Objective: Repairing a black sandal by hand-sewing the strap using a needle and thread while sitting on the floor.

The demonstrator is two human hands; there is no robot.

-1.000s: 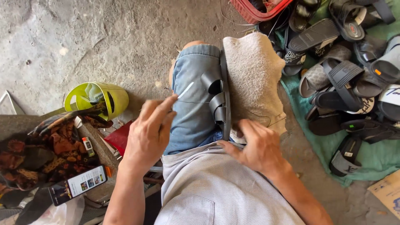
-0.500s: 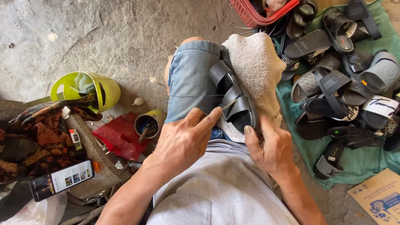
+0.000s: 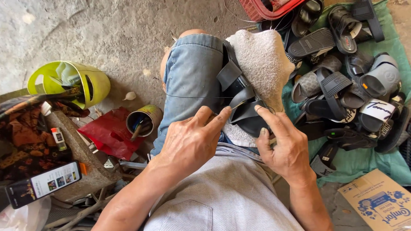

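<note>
As hands (image 3: pixel 239 141) pinch, strapped black rubber sandal (image 3: pixel 242 100)

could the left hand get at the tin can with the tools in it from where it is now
Probably yes. The left hand rests at the black sandal on the lap, and the tin can stands on the ground just off the left thigh, open-topped, nothing between them.

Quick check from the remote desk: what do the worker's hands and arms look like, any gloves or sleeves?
Both are bare. The left hand and right hand wear no gloves, rings or watch; veins and short nails show. No sleeves reach the forearms. A light grey shirt covers the torso.
</note>
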